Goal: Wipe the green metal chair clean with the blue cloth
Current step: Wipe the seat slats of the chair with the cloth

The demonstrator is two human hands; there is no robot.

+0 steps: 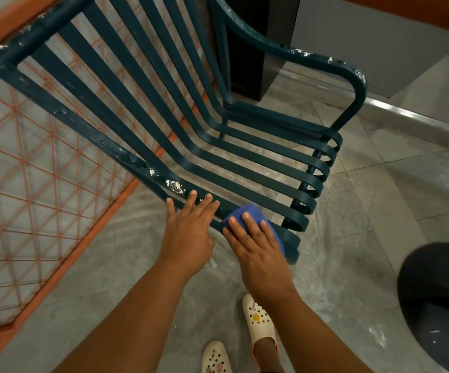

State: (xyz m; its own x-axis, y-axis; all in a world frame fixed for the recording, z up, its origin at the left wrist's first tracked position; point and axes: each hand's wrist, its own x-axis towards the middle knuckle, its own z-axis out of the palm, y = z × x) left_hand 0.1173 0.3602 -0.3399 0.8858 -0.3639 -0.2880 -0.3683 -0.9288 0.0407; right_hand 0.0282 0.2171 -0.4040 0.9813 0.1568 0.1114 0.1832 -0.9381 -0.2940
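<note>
The dark green metal chair (pixel 180 122) has slatted seat and back, with white flaky spots on its frame and armrests. My right hand (pixel 255 246) presses the folded blue cloth (pixel 250 214) flat onto the near armrest, close to its front curl. My left hand (pixel 188 227) lies beside it with fingers spread, resting on the same armrest bar, just right of a white patch (pixel 175 186). Most of the cloth is hidden under my right hand.
An orange metal grille (pixel 29 184) stands left behind the chair. A dark pillar (pixel 255 44) rises behind the far armrest. A dark round object (pixel 438 302) sits at right on the grey tiled floor. My feet in cream clogs (pixel 258 319) stand below.
</note>
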